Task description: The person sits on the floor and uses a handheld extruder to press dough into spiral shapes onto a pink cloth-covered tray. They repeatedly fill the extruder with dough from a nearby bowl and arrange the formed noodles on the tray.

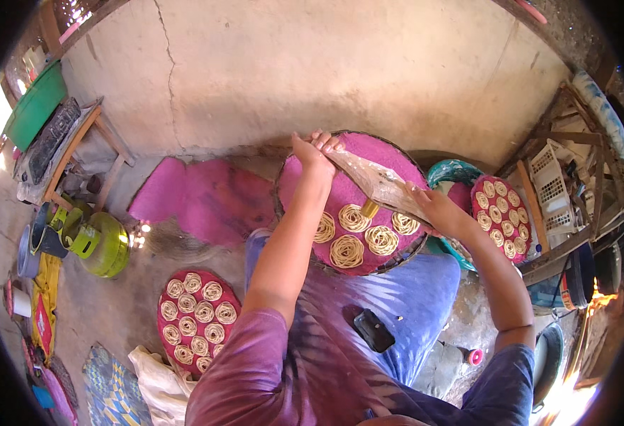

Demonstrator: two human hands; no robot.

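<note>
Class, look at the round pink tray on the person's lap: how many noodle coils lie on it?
5 on the pink tray: left, upper middle, lower middle, right of that, far right. The wooden press may hide more.

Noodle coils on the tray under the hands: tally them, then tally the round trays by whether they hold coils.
Noodle coils on the lap tray: 5
Round trays holding coils, namely the lap tray, the floor tray and the right tray: 3
Bare pink mat: 1
Total trays and mats: 4
</note>
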